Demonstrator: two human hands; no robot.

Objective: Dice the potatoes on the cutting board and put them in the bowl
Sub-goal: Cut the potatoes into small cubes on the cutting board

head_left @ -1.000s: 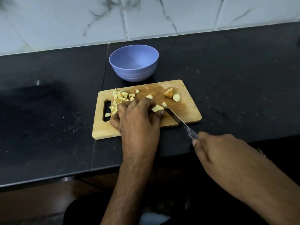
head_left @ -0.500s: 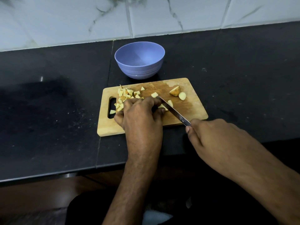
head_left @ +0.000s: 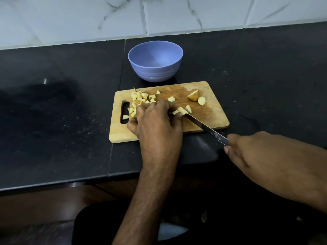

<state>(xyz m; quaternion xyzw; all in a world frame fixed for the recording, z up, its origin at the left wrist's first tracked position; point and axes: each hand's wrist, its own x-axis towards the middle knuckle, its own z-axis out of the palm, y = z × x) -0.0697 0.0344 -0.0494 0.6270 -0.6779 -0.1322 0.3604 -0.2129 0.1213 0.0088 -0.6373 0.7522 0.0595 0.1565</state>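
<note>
On the bench (head_left: 265, 71), the board (head_left: 208, 119) sits before the empty bowl (head_left: 155, 61) for easy scooping, your left hand (head_left: 155, 121) curled over a potato piece (head_left: 182, 110) to steady it, your right hand (head_left: 251, 152) gripping the knife (head_left: 205, 128).

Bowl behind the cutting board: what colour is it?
The bowl is plain lavender-blue, seen best in the head view.

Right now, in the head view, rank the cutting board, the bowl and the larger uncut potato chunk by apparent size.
1. cutting board, largest
2. bowl
3. potato chunk, smallest

The bowl sits farther from the camera, but the differences are too great for that to change the order.
</note>
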